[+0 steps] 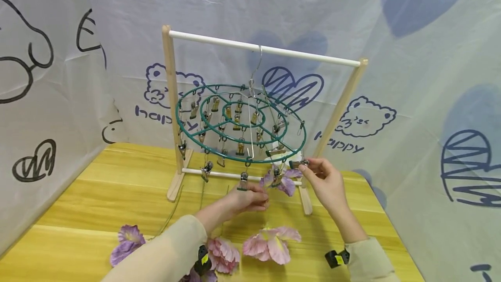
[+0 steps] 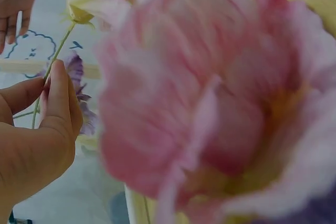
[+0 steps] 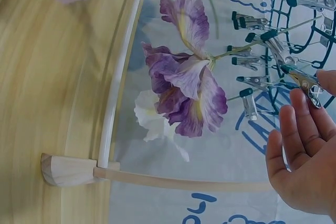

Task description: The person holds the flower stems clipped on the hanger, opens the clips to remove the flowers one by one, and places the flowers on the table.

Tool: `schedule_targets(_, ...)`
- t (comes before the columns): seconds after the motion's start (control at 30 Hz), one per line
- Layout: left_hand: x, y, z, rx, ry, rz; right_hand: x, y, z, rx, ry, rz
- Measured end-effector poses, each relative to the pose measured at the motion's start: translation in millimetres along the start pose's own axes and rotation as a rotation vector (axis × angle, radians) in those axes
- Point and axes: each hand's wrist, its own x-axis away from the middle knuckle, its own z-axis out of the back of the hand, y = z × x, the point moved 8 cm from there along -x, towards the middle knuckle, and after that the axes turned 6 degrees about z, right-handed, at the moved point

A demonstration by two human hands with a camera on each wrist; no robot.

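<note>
Since both your hands are busy, status per side. Left hand: thumb and index pinch the green stem of a pink artificial flower, blossom hanging below your hand, above the wood-grain table. In the right wrist view the stem's free end appears to stop short of the clip at your other hand.

Right hand: thumb and fingertips pinch a metal spring clip at the right front of the green three-ring clip hanger; other fingers loosely extended. Can't tell if that clip's mouth is parted.

Just beside your right hand, a purple iris-like flower hangs blossom-down by its stem under the hanger, with a white flower behind it. Hanger's metal hook sits over the white top rod of the wooden stand.

Near your left forearm: a ruffled pink blossom, large and blurred in the left wrist view, and a second purple flower farther left on the table, its stem running back toward the stand.
</note>
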Motion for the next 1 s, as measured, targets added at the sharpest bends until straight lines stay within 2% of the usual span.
schedule_targets(0.13, -2.5, -11.1, 5.5, 0.010, -0.009, 0.048, 1, 0, 0, -0.001, -0.007, -0.002)
schedule_targets(0.43, -7.1, -31.1, 15.4, -0.059, -0.021, 0.130, 2, -1, 1, 0.010, -0.013, 0.003)
schedule_targets(0.67, -9.1, -41.6, 25.9, -0.150, 0.019, 0.143, 1, -1, 2, -0.004, -0.011, -0.001)
schedule_targets(0.83, -11.9, -50.5, 25.6, -0.204, 0.015, 0.150, 1, -1, 2, -0.007, -0.007, 0.004)
schedule_targets(1.0, -13.0, -60.7, 24.8, -0.265, 0.044, 0.181, 2, -1, 2, -0.007, -0.006, 0.013)
